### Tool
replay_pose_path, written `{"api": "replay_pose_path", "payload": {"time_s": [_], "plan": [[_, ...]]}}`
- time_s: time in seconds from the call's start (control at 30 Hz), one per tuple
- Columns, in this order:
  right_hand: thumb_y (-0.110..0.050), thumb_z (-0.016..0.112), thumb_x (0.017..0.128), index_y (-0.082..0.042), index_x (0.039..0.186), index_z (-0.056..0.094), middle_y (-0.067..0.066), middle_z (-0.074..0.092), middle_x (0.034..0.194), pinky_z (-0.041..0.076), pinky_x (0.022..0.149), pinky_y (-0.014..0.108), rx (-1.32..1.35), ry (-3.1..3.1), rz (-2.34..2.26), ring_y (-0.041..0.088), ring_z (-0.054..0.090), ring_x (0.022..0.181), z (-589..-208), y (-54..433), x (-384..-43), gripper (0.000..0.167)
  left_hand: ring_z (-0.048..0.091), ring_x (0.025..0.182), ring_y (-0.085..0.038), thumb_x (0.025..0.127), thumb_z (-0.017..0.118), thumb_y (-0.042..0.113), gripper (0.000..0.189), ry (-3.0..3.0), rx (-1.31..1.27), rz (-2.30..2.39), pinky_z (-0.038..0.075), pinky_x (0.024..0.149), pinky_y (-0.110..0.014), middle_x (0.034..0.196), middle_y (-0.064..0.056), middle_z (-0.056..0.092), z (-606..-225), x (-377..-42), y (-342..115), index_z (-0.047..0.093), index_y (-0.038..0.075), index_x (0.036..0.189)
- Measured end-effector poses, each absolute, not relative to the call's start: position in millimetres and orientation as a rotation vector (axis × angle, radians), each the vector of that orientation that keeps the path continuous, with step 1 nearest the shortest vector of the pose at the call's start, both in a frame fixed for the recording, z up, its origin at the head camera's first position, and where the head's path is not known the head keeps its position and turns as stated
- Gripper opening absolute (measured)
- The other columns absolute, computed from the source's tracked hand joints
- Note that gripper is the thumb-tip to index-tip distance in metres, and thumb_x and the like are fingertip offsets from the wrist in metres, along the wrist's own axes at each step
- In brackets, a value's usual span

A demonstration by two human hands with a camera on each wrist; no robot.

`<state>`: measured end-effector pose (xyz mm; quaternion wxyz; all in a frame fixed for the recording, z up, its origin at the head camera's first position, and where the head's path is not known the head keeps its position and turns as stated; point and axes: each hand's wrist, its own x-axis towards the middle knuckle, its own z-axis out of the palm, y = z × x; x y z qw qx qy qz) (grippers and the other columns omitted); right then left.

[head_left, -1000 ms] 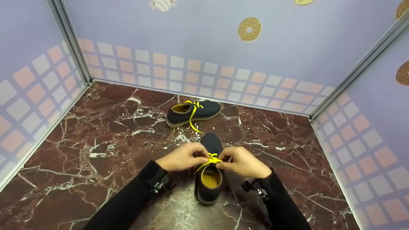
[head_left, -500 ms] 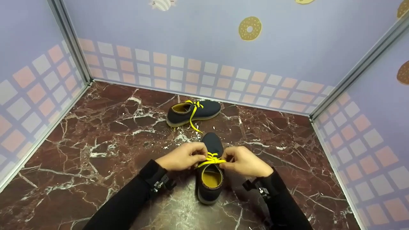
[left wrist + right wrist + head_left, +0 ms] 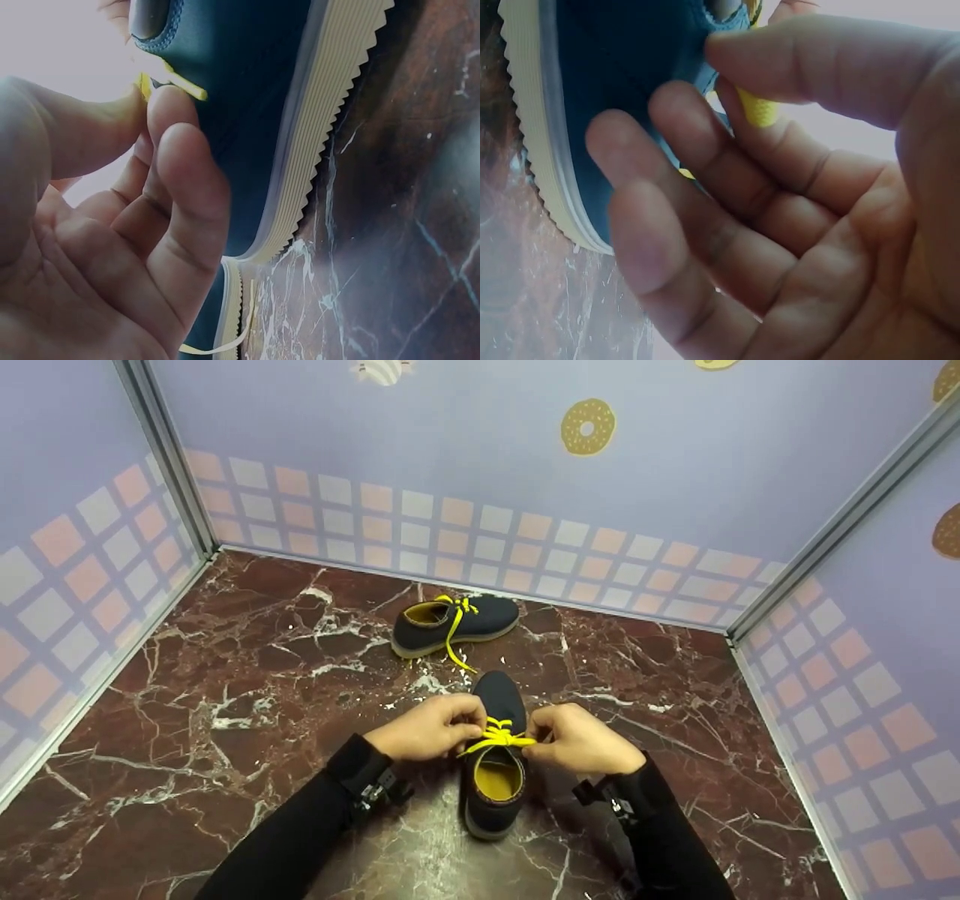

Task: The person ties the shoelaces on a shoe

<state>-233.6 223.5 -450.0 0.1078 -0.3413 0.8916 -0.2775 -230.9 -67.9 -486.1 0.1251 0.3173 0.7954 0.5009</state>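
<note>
A dark navy shoe [image 3: 496, 694] with a yellow lining stands upright, toe pointing away, between my two hands. Its yellow shoelace [image 3: 501, 740] is crossed into a bow-like shape over the opening. My left hand [image 3: 431, 727] pinches the lace on the left side between thumb and index finger; in the left wrist view a lace end [image 3: 187, 85] sticks out past the fingertips. On the other side, my right hand [image 3: 581, 741] pinches a yellow loop [image 3: 759, 111] between thumb and index finger, its other fingers loosely bent beside the shoe's side. The knot itself is hidden in both wrist views.
A matching shoe [image 3: 491, 616] lies beyond the toe, turned sideways, one lace end [image 3: 454, 649] trailing on the brown marbled surface [image 3: 300, 675]. Pale purple panels [image 3: 480, 442] enclose the back and both sides.
My right hand has drawn slightly to the right, stretching the yellow loop outward. My left hand has shifted slightly left, and more of the bow shows between the hands.
</note>
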Motion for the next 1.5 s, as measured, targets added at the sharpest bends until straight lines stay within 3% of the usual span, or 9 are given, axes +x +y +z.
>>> {"api": "replay_pose_path", "payload": {"time_s": [0.17,0.33,0.53,0.67,0.8,0.97,1.23,1.33,1.5], "plan": [[-0.012,0.082,0.093,-0.021,0.086,0.069,-0.014,0.064,0.079,0.048,0.064,0.026,-1.012,2.650,-0.777,0.005,0.055,0.068,-452,225,-235,0.017,0.062,0.065,-0.012,0.110,0.068,0.008,0.009,2.309,0.922,1.452,0.056,0.054,-0.026,0.087,0.001,0.065,-485,-230,-68,0.067,0.009,0.102],[-0.015,0.083,0.095,-0.020,0.090,0.072,-0.012,0.071,0.085,0.055,0.067,0.026,-1.005,2.595,-0.854,0.011,0.066,0.074,-452,225,-235,0.013,0.062,0.066,-0.011,0.110,0.070,0.012,0.010,2.319,0.939,1.462,0.057,0.056,-0.027,0.086,0.001,0.064,-487,-230,-66,0.068,0.009,0.101],[-0.033,0.089,0.097,-0.020,0.103,0.078,-0.011,0.076,0.093,0.060,0.073,0.027,-0.974,2.499,-0.923,0.016,0.072,0.083,-451,230,-238,0.018,0.064,0.071,-0.010,0.109,0.074,0.016,0.009,2.328,0.967,1.474,0.057,0.061,-0.027,0.092,0.002,0.066,-488,-232,-65,0.073,0.007,0.107],[-0.043,0.077,0.106,-0.022,0.108,0.080,-0.010,0.077,0.095,0.057,0.075,0.029,-0.958,2.502,-0.938,0.018,0.071,0.084,-450,232,-241,0.021,0.063,0.072,-0.009,0.108,0.074,0.017,0.011,2.341,0.973,1.484,0.056,0.063,-0.027,0.091,0.003,0.066,-489,-232,-64,0.076,0.006,0.110],[-0.037,0.066,0.114,-0.021,0.105,0.081,-0.002,0.077,0.093,0.053,0.074,0.029,-0.955,2.520,-0.958,0.020,0.068,0.081,-450,232,-243,0.024,0.062,0.075,-0.009,0.108,0.075,0.017,0.010,2.359,0.967,1.492,0.056,0.065,-0.026,0.092,0.003,0.065,-489,-232,-62,0.077,0.006,0.109],[-0.030,0.069,0.112,-0.023,0.107,0.083,0.009,0.072,0.087,0.044,0.065,0.026,-0.967,2.493,-0.958,0.010,0.055,0.070,-449,233,-244,0.016,0.063,0.075,-0.010,0.107,0.075,0.015,0.009,2.348,0.950,1.526,0.056,0.066,-0.026,0.095,0.002,0.066,-489,-231,-62,0.078,0.007,0.108],[-0.036,0.070,0.112,-0.025,0.104,0.083,0.000,0.069,0.082,0.043,0.064,0.024,-0.981,2.457,-0.952,0.007,0.053,0.069,-450,235,-243,0.019,0.064,0.075,-0.010,0.106,0.076,0.014,0.009,2.326,0.941,1.567,0.056,0.067,-0.024,0.097,0.002,0.068,-493,-230,-61,0.078,0.006,0.107],[-0.034,0.074,0.110,-0.026,0.102,0.082,0.003,0.074,0.088,0.044,0.065,0.025,-1.005,2.455,-0.945,0.013,0.058,0.071,-451,235,-243,0.014,0.064,0.076,-0.011,0.106,0.077,0.015,0.009,2.332,0.934,1.566,0.056,0.068,-0.025,0.097,0.002,0.068,-493,-231,-61,0.079,0.007,0.107],[-0.025,0.077,0.106,-0.026,0.098,0.080,-0.009,0.075,0.091,0.047,0.068,0.026,-1.040,2.458,-0.944,0.021,0.062,0.075,-450,235,-243,0.009,0.064,0.077,-0.012,0.106,0.077,0.017,0.010,2.341,0.933,1.555,0.057,0.070,-0.026,0.097,0.001,0.068,-492,-231,-61,0.078,0.008,0.107]]}}
